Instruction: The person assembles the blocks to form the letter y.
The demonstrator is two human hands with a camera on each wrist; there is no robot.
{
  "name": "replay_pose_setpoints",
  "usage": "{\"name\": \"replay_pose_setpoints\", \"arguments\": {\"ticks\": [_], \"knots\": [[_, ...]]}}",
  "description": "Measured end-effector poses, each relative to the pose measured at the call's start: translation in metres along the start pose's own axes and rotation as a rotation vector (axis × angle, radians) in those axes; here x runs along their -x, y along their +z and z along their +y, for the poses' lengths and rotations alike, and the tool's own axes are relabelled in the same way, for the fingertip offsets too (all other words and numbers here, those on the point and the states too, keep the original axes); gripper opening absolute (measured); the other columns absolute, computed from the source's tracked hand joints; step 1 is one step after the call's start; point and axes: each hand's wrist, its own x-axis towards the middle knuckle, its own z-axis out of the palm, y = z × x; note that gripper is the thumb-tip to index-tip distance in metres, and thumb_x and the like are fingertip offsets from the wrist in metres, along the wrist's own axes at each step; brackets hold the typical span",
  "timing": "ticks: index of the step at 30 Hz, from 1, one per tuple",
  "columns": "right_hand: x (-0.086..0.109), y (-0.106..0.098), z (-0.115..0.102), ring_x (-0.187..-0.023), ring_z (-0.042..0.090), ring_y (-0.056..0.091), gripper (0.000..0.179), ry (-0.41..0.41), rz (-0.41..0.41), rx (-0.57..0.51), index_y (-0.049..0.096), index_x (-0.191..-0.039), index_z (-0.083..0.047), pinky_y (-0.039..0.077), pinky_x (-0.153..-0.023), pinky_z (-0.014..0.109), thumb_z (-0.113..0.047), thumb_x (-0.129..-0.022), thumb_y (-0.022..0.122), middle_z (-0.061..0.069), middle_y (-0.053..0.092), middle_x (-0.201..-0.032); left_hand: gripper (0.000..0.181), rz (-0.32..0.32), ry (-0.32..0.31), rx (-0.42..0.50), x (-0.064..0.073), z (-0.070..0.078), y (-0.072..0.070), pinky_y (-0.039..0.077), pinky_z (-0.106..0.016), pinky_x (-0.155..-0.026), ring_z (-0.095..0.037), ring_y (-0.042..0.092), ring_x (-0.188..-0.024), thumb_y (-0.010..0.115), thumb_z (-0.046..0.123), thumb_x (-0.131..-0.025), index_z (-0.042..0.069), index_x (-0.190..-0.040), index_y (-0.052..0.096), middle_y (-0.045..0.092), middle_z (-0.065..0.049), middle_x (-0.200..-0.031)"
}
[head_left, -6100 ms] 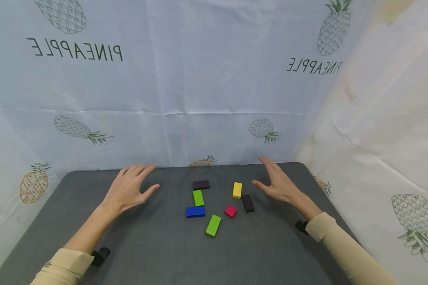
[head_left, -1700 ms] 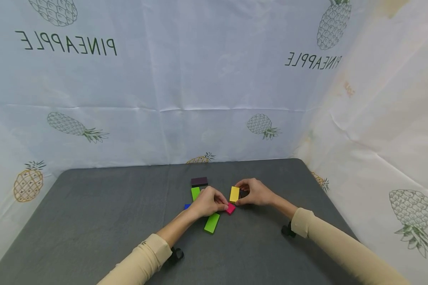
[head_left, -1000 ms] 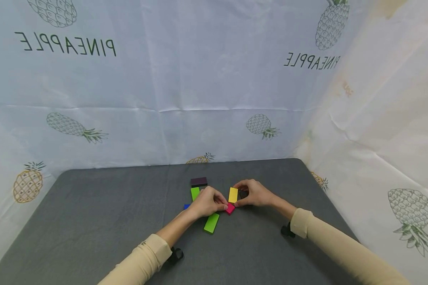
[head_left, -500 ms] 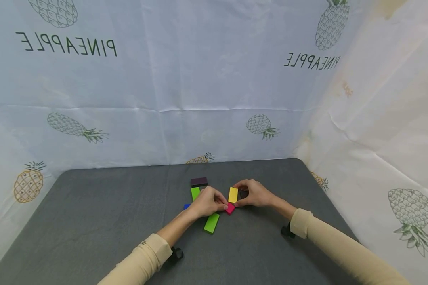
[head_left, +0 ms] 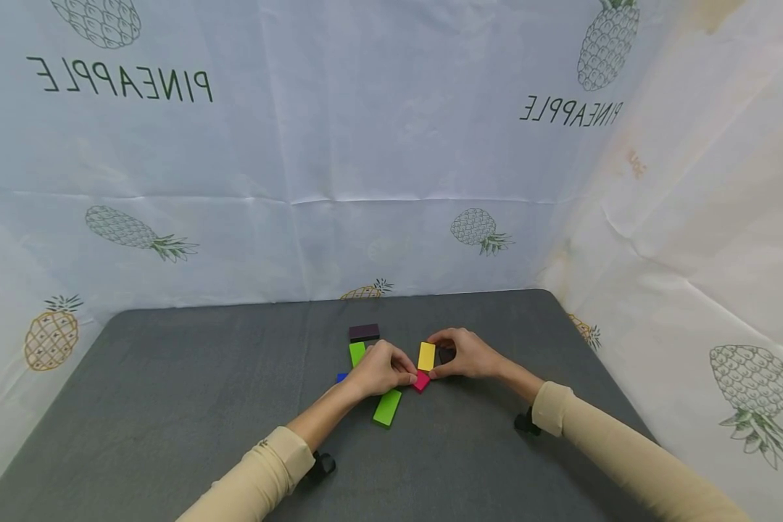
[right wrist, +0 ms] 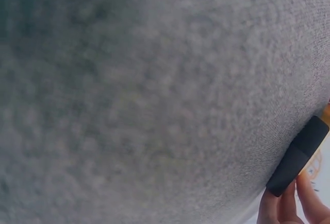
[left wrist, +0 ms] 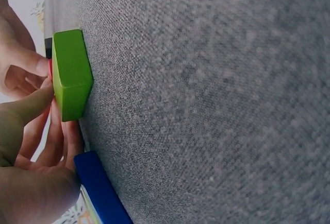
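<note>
the left hand (head_left: 378, 371) is pinching the red block (head_left: 421, 382), and the right hand (head_left: 468, 354) is gripping the yellow block (head_left: 427, 357) just beyond it; a green block (head_left: 387, 409) is lying near the left hand on the grey table (head_left: 170, 406).

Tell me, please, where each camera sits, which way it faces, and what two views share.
Head: worn on the head, facing forward and down at the yellow block; left hand, right hand and sleeves show.
Left wrist: on that wrist, facing a green block; both hands' fingers show.
Right wrist: on that wrist, facing grey tabletop and a black block; some fingertips show.
Head and left wrist views share the blue block.
</note>
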Motion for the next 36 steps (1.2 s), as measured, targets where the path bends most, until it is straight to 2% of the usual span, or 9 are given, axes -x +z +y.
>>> {"name": "replay_pose_setpoints", "arguments": {"ticks": [10, 16, 23, 30, 36], "knots": [[0.004, -0.002, 0.006, -0.130, 0.038, 0.069, 0.066, -0.044, 0.005, -0.042, 0.065, -0.144, 0.003, 0.054, -0.113, 0.057, -0.026, -0.091, 0.089, 0.022, 0.070, -0.142, 0.008, -0.003, 0.003, 0.003, -0.002, 0.000, 0.000, 0.050, -0.019, -0.063, -0.003, 0.065, -0.070, 0.083, 0.008, -0.095, 0.000, -0.094, 0.084, 0.083, -0.013, -0.088], [0.011, -0.008, 0.012, -0.137, 0.042, 0.065, 0.067, -0.029, 0.007, -0.093, 0.062, -0.147, 0.003, 0.051, -0.117, 0.059, -0.026, -0.092, 0.088, 0.023, 0.067, -0.147, 0.008, -0.005, 0.005, 0.005, -0.003, -0.001, 0.001, 0.051, -0.019, -0.063, -0.004, 0.066, -0.070, 0.083, 0.008, -0.095, 0.000, -0.094, 0.084, 0.083, -0.014, -0.088], [0.020, -0.013, 0.017, -0.141, 0.045, 0.062, 0.070, -0.008, 0.002, -0.105, 0.059, -0.149, 0.006, 0.049, -0.118, 0.060, -0.024, -0.093, 0.088, 0.026, 0.063, -0.150, 0.007, -0.012, -0.003, -0.004, -0.003, 0.001, 0.001, 0.052, -0.020, -0.066, -0.004, 0.066, -0.071, 0.082, 0.007, -0.096, 0.001, -0.094, 0.084, 0.082, -0.014, -0.087], [0.025, -0.017, 0.022, -0.142, 0.047, 0.059, 0.072, 0.023, -0.039, -0.171, 0.054, -0.153, 0.006, 0.049, -0.119, 0.059, -0.020, -0.094, 0.086, 0.029, 0.058, -0.154, 0.005, -0.016, 0.003, -0.003, -0.002, 0.002, 0.001, 0.051, -0.020, -0.067, -0.006, 0.065, -0.072, 0.081, 0.005, -0.096, 0.001, -0.094, 0.083, 0.080, -0.014, -0.087], [0.026, -0.021, 0.025, -0.148, 0.049, 0.052, 0.078, 0.042, -0.109, -0.224, 0.049, -0.157, 0.007, 0.046, -0.122, 0.058, -0.017, -0.093, 0.087, 0.031, 0.051, -0.161, 0.006, -0.030, 0.003, 0.014, -0.001, 0.001, -0.002, 0.051, -0.019, -0.066, -0.004, 0.063, -0.071, 0.079, 0.005, -0.097, 0.001, -0.094, 0.083, 0.080, -0.016, -0.087]]}}
